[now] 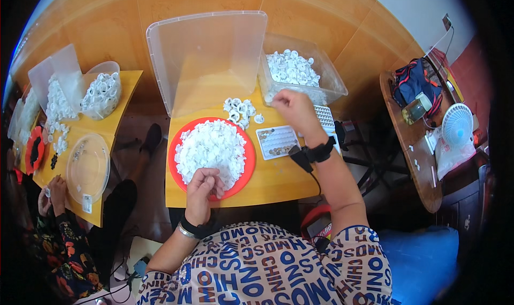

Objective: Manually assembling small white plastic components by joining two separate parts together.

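Observation:
My left hand (pixel 203 186) is over the near edge of a round red tray (pixel 250 160) heaped with small white pieces (pixel 210 147). Its fingers are curled in toward the thumb, and whatever they may hold is too small to make out. Farther right, my right hand (pixel 293 108) hangs in front of a clear plastic bin (pixel 338 83) of white round parts (pixel 292 66). The fingers there are closed and point down; anything between them is hidden. Below that hand lies a white compartment tray (pixel 277 142) with small brownish discs in some cells.
Loose white ring-shaped parts (pixel 239 112) lie behind the red tray. A clear plastic lid (pixel 209 53) stands upright at the back. To the left, another person's hands (pixel 53 193) work at a second table (pixel 126 99). A fan (pixel 457 124) and bags occupy the right-hand table.

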Tool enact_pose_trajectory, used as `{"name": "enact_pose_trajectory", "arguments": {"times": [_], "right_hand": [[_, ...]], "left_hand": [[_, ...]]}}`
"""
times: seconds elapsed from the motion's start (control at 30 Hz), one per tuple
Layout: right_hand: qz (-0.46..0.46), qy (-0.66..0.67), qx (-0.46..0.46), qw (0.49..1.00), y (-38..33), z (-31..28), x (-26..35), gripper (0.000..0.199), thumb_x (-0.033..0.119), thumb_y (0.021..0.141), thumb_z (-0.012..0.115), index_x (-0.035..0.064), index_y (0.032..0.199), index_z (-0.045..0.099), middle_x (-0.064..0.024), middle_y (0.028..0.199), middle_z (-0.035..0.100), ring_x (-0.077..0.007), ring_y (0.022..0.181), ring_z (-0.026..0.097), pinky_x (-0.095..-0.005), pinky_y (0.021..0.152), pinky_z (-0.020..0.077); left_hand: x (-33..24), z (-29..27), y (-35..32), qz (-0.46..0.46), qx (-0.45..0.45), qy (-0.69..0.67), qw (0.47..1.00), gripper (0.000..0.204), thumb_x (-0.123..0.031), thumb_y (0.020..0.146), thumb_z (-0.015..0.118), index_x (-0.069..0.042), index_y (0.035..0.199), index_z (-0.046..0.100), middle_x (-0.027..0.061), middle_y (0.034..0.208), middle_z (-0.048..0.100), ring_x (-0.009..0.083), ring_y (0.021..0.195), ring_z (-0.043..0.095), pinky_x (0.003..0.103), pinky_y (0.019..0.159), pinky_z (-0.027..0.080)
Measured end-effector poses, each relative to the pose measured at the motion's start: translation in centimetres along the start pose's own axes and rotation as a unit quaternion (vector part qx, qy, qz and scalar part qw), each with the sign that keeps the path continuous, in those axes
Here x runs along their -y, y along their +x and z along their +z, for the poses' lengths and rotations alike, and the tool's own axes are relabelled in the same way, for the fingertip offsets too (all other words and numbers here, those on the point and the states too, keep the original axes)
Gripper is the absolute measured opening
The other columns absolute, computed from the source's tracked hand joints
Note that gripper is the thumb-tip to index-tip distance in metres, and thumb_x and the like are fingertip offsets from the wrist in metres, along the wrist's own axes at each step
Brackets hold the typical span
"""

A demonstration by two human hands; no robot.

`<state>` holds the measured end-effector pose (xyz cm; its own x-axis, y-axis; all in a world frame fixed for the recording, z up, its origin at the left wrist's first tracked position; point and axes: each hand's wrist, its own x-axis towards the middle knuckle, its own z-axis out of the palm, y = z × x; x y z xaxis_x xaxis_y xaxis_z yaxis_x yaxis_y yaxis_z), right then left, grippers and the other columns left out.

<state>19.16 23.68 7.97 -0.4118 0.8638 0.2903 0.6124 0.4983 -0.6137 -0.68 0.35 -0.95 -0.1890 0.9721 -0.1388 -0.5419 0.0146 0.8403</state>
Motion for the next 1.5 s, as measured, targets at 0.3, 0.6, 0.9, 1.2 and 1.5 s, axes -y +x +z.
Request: {"name": "enact_pose_trajectory", "arguments": {"times": [0.3,0.6,0.9,1.2,1.5], "right_hand": [[0.045,-0.086,0.056,0.994,-2.2,3.3,-4.2,0.016,0.02,0.077,0.063,0.0049,0.081,0.068,-0.0142,0.076,0.067,-0.0321,0.073,0.064,-0.0416,0.066,0.0495],[0.057,-0.142,0.045,0.987,0.4,7.9,-5.9,0.025,0.027,0.075,0.068,0.0053,0.086,0.068,-0.0165,0.084,0.067,-0.0342,0.081,0.064,-0.0438,0.073,0.05],[0.062,-0.066,0.032,0.995,-0.4,6.8,-5.6,0.029,0.027,0.072,0.071,0.002,0.087,0.067,-0.0162,0.084,0.066,-0.032,0.079,0.063,-0.042,0.07,0.0491],[-0.11,0.109,0.014,0.988,-8.8,2.7,6.1,0.02,0.015,0.073,0.074,0.0018,0.085,0.064,-0.012,0.083,0.062,-0.0274,0.076,0.063,-0.0338,0.066,0.0493],[-0.23,0.131,-0.058,0.963,-14.4,4.9,9.0,0.024,0.009,0.07,0.076,0.0054,0.089,0.062,-0.0094,0.091,0.062,-0.0272,0.081,0.062,-0.0348,0.069,0.0512]], "left_hand": [[0.0,-0.1,-0.2,0.007,0.006,0.006,1.0,0.019,-0.014,0.097,0.044,-0.003,0.108,0.055,0.006,0.083,0.06,0.0113,0.068,0.055,0.024,0.065,0.044],[0.2,0.3,-0.2,-0.002,-0.004,0.012,1.0,0.018,-0.015,0.096,0.046,-0.004,0.107,0.055,0.0065,0.082,0.061,0.0124,0.067,0.057,0.024,0.063,0.045],[0.0,0.2,-0.3,0.002,0.001,0.02,1.0,0.018,-0.014,0.096,0.045,-0.005,0.107,0.055,0.0064,0.082,0.061,0.0121,0.067,0.057,0.024,0.063,0.044],[-1.1,1.7,-0.7,0.007,0.048,0.006,0.999,0.022,-0.018,0.098,0.043,-0.004,0.112,0.054,0.005,0.086,0.061,0.0107,0.073,0.056,0.023,0.067,0.043],[-1.0,2.6,-1.7,-0.004,0.156,-0.049,0.987,0.036,-0.034,0.099,0.043,-0.003,0.113,0.052,0.0051,0.093,0.061,0.0113,0.081,0.058,0.024,0.071,0.046]]}}
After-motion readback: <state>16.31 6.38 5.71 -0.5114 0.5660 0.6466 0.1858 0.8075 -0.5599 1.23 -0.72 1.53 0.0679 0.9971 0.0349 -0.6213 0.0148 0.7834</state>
